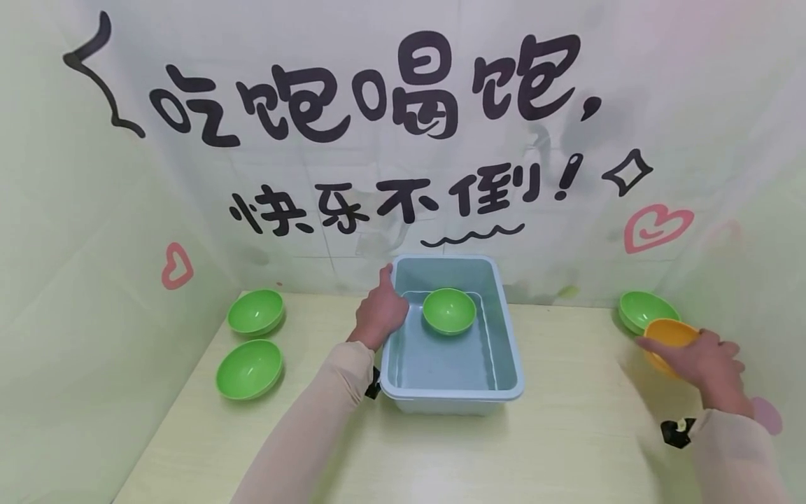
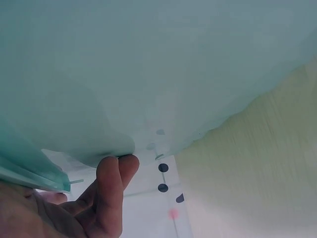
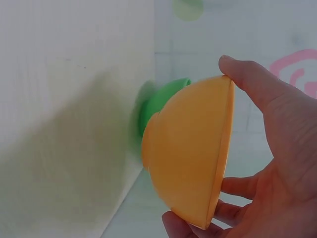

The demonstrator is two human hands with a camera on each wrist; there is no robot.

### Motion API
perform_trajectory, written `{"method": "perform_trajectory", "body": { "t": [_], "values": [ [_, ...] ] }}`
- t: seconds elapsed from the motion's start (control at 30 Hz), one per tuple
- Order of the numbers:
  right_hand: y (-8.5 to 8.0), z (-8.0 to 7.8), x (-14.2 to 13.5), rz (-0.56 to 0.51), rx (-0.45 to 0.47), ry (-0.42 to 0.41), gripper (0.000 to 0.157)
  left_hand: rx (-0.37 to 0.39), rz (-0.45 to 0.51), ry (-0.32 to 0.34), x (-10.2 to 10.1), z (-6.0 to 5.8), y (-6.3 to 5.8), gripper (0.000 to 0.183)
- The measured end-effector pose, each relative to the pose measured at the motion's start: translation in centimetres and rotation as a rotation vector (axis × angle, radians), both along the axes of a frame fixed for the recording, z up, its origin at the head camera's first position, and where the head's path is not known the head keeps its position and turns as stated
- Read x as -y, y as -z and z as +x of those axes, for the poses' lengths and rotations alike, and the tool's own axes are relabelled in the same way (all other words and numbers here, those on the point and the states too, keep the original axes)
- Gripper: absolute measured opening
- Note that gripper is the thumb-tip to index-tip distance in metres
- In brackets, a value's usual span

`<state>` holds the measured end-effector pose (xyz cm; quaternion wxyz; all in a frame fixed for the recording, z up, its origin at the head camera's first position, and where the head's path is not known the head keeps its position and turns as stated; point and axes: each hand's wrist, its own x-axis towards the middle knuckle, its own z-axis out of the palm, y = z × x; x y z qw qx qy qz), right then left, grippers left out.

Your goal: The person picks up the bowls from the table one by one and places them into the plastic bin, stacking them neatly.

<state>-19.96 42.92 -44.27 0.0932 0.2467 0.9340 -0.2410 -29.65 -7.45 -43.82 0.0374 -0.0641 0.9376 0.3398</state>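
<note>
Up on the pale backdrop (image 1: 352, 157), across the upper frame, bold black writing (image 1: 409, 203): “吃饱喝饱,快乐不倒!” Lower right, pinches an orange bowl (image 1: 674, 330) by the rim with the right hand (image 1: 711, 364), a leftmost-leaning green bowl (image 1: 644, 308) just behind. Lower centre, grips a light-blue tub (image 1: 451, 394) by its left rim with the left hand (image 1: 382, 308); inside, another green bowl (image 1: 449, 310). Lower left, two more green bowls (image 1: 250, 369).

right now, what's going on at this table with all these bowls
A person is handling tableware with both hands. The left hand holds the side of a light blue plastic basin, which has one green bowl inside. The right hand grips an orange bowl by its rim, near a second green bowl. Two more green bowls stand on the table, left of the basin.
</note>
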Motion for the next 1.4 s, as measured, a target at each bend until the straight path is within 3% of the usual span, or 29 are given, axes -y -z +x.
{"method": "perform_trajectory", "body": {
  "t": [0.53,0.83,1.13,1.4],
  "values": [
    [-3.6,-1.3,2.3,0.026,-0.114,-0.144,0.122,0.004,-0.009,0.000,-0.3,-0.3,0.1,0.083],
    [-5.0,-1.9,2.7,-0.021,-0.139,-0.140,0.124,0.018,0.003,0.002,-0.7,-0.3,0.3,0.083],
    [-6.9,-2.8,4.1,-0.015,-0.173,-0.217,0.119,0.010,0.000,-0.008,-0.5,-0.4,-0.2,0.082],
    [-7.4,-3.8,5.8,-0.011,-0.200,-0.247,0.117,0.021,0.015,-0.016,-0.1,-0.1,-0.1,0.082]
  ]
}}
